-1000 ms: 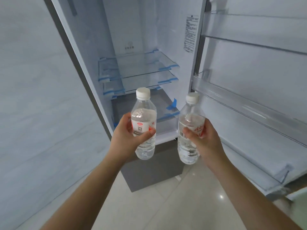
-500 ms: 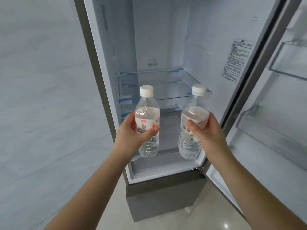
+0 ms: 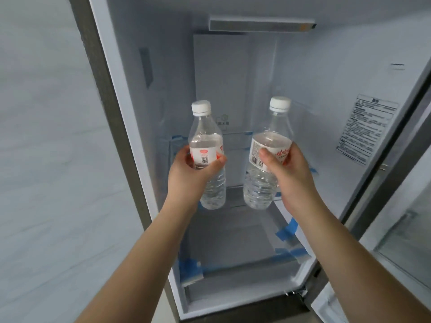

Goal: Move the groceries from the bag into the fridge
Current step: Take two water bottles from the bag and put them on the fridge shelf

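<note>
The open fridge (image 3: 130, 127) fills the view, its white interior bare. My left hand (image 3: 189, 173) grips a clear water bottle (image 3: 205, 138) with a white cap and red-and-white label, held upright. My right hand (image 3: 291, 173) grips a second water bottle (image 3: 270, 138) of the same kind, tilted slightly left. Both bottles hang in front of the glass shelves (image 3: 235, 136) at the fridge's opening, touching nothing else. The grocery bag is out of view.
The fridge door (image 3: 401, 217) stands open at the right with clear door bins. Blue tape (image 3: 285, 231) holds the lower drawer and shelves. A pale wall (image 3: 46, 159) runs along the left. A printed sticker (image 3: 366, 129) sits on the right inner wall.
Both hands have risen with the bottles and come closer to the fridge interior. The view has tilted up and moved in; the floor has dropped out of sight.
</note>
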A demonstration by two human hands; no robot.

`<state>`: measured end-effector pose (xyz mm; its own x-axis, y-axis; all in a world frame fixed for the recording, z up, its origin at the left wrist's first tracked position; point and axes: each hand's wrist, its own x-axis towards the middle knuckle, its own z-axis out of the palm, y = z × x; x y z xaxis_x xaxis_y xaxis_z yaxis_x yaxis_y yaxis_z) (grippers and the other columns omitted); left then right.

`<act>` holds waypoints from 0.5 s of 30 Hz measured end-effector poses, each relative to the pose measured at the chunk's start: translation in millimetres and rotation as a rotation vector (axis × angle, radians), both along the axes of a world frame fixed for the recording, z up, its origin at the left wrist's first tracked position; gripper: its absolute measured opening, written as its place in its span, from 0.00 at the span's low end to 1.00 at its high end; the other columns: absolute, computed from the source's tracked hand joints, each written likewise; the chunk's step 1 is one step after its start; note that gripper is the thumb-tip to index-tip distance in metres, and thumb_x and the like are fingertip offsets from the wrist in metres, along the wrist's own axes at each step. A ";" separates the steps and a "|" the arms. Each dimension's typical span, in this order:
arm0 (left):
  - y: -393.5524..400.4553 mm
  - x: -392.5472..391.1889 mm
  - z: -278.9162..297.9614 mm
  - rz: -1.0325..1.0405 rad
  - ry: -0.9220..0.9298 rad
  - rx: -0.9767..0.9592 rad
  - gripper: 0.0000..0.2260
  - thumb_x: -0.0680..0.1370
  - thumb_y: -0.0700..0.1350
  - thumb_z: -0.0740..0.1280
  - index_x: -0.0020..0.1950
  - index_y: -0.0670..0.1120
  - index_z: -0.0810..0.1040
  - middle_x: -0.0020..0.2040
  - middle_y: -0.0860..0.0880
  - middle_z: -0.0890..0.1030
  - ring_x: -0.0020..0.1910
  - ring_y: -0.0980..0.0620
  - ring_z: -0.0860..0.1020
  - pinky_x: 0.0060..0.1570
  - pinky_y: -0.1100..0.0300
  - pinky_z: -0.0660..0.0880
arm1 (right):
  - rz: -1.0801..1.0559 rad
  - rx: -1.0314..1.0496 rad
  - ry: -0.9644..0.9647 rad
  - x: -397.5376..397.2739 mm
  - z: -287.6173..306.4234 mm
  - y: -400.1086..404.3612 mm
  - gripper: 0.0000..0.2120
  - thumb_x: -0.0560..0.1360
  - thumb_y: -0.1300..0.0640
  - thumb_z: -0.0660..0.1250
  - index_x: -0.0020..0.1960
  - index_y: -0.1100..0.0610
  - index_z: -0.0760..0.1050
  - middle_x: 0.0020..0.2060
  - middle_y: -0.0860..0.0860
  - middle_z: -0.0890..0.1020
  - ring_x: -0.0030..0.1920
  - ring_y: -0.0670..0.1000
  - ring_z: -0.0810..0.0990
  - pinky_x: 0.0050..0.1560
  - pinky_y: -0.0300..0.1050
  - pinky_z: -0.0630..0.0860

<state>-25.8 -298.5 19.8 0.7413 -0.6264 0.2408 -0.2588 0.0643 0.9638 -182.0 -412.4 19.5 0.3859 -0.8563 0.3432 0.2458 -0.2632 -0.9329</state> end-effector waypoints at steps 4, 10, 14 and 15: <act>-33.3 10.8 7.6 0.044 0.019 -0.006 0.21 0.68 0.49 0.79 0.56 0.54 0.75 0.46 0.56 0.83 0.43 0.61 0.82 0.43 0.62 0.77 | 0.006 -0.021 -0.022 20.5 8.1 -37.9 0.21 0.67 0.48 0.76 0.58 0.46 0.76 0.51 0.47 0.84 0.52 0.46 0.83 0.53 0.49 0.79; -84.8 30.2 10.3 0.100 0.046 -0.031 0.18 0.68 0.48 0.79 0.53 0.54 0.76 0.44 0.56 0.83 0.38 0.64 0.81 0.35 0.69 0.74 | 0.028 0.001 -0.036 60.2 2.5 -88.1 0.21 0.65 0.46 0.77 0.56 0.46 0.76 0.50 0.46 0.84 0.50 0.46 0.83 0.53 0.48 0.79; -116.4 44.5 1.6 0.147 0.106 -0.084 0.21 0.67 0.47 0.79 0.57 0.50 0.77 0.46 0.53 0.84 0.43 0.55 0.83 0.40 0.61 0.78 | 0.033 0.027 -0.060 88.4 -1.4 -115.5 0.21 0.67 0.51 0.77 0.58 0.51 0.76 0.49 0.47 0.84 0.48 0.45 0.83 0.48 0.43 0.78; -123.9 49.2 -0.3 0.154 0.115 -0.086 0.22 0.66 0.47 0.79 0.57 0.50 0.77 0.47 0.52 0.84 0.45 0.54 0.83 0.42 0.58 0.80 | 0.033 0.026 -0.061 94.8 -2.4 -121.5 0.22 0.67 0.50 0.78 0.58 0.52 0.76 0.49 0.47 0.84 0.49 0.46 0.83 0.48 0.43 0.78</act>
<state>23.4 -422.3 19.5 0.8522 -0.4848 0.1967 -0.1605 0.1156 0.9802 -87.1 -533.9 17.1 0.3936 -0.8521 0.3450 0.3103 -0.2301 -0.9224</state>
